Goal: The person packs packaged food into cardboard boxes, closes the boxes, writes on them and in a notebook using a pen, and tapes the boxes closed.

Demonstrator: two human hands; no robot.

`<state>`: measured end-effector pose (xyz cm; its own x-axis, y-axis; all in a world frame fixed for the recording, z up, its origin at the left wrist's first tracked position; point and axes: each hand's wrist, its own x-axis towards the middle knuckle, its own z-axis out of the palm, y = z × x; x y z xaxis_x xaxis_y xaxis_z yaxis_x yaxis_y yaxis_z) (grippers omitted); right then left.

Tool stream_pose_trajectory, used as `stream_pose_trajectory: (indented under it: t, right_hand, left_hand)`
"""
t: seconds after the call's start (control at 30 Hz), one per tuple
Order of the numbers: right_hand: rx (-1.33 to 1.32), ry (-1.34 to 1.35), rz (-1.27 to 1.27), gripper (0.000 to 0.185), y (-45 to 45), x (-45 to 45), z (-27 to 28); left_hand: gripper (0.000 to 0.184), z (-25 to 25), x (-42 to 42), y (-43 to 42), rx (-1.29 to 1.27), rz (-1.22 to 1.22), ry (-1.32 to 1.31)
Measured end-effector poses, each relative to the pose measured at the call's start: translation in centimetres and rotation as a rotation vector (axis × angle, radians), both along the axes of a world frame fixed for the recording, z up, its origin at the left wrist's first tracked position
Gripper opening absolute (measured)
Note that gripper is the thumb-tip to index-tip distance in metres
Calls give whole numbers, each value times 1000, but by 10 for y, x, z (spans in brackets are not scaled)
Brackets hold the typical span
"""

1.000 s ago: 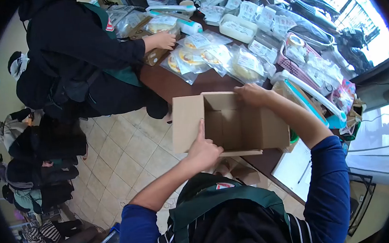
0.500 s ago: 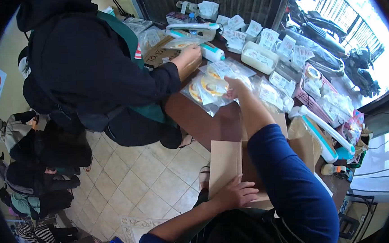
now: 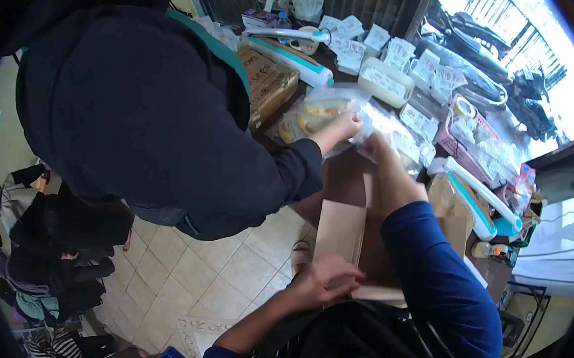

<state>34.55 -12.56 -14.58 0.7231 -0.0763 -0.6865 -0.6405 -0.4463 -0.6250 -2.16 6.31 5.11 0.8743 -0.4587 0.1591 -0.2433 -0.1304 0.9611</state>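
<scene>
An open cardboard box [image 3: 341,232] stands at the table's near edge, its left flap folded out. My left hand [image 3: 325,279] rests at the near side of the box, fingers apart, holding nothing. Beyond the box, my right hand [image 3: 379,147] reaches to the clear plastic packets [image 3: 395,133] with white labels; it is blurred, and whether it grips one cannot be made out. Next to it, a co-worker's hand [image 3: 344,127] touches packets with yellow contents [image 3: 316,116]. My right sleeve hides part of the box.
The co-worker [image 3: 143,116] in black leans in from the left. Behind the packets are a labelled container [image 3: 387,82], a taped brown parcel [image 3: 270,80] and a pink basket [image 3: 454,144]. A white and teal device [image 3: 471,199] lies at right.
Since the earlier frames, my right hand has left the box for the packets and shifted right along them. The co-worker has leaned in, their hand moving from the parcel to the packets.
</scene>
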Motion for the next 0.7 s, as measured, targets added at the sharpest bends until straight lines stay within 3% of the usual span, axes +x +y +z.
stream_pose_trajectory:
  t: [0.03, 0.07, 0.13, 0.2, 0.27, 0.3, 0.37, 0.47, 0.57, 0.63, 0.7]
  right_hand:
    - [-457, -102, 318, 17, -5, 10, 25]
    - [-578, -345, 531, 16, -19, 19, 51]
    - [-394, -500, 278, 14, -32, 24, 97]
    - [88, -592, -47, 21, -29, 22, 153]
    - [40, -702, 94, 22, -30, 21, 200]
    - [251, -684, -48, 22, -22, -2, 240]
    - [325, -705, -23, 13, -21, -39, 304]
    - [501, -812, 154, 16, -44, -111, 379]
    - [649, -881, 90, 19, -58, -189, 409]
    - [761, -861, 241, 19, -77, -227, 398]
    - [754, -802, 263, 18, -101, -259, 367]
  left_hand:
    - [20, 7, 0, 3, -16, 5, 62]
    - [19, 12, 1, 6, -26, 46, 99]
    - [18, 24, -2, 7, -27, 91, 135]
    - [21, 35, -3, 7, -51, 140, 214]
    - [24, 38, 3, -1, -77, 157, 276]
    - [32, 37, 9, -7, -229, 208, 335]
    - [46, 41, 25, -19, -453, 269, 502]
    - [62, 51, 59, -38, -736, 240, 810]
    - [93, 61, 87, -45, -1137, 126, 922]
    - [95, 55, 99, -45, -1341, -174, 699]
    - [90, 61, 84, -41, -1303, -24, 704]
